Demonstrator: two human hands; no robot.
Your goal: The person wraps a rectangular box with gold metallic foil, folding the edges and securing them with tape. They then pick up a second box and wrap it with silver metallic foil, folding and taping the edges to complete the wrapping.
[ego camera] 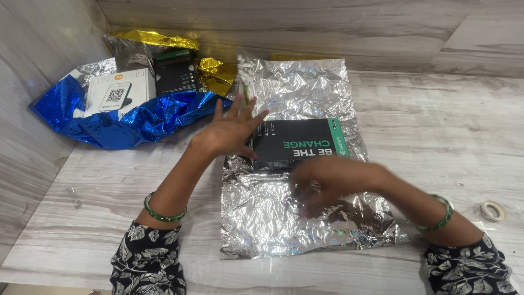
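Observation:
A black box with a green edge (pixel 305 139) lies on a crinkled sheet of silver foil wrap (pixel 295 87) spread over the wooden table. My left hand (pixel 232 128) is flat with its fingers spread, resting at the box's left end. My right hand (pixel 319 183) is blurred in motion over the near part of the silver sheet, just in front of the box; its fingers seem curled at the foil, and I cannot tell whether they grip it.
At the back left lie blue foil (pixel 136 120), gold foil (pixel 215 74) and more silver foil, with a white box (pixel 114 93) and a dark box (pixel 176 71) on them. A roll of tape (pixel 493 210) sits at the right. Wooden walls close the left and back.

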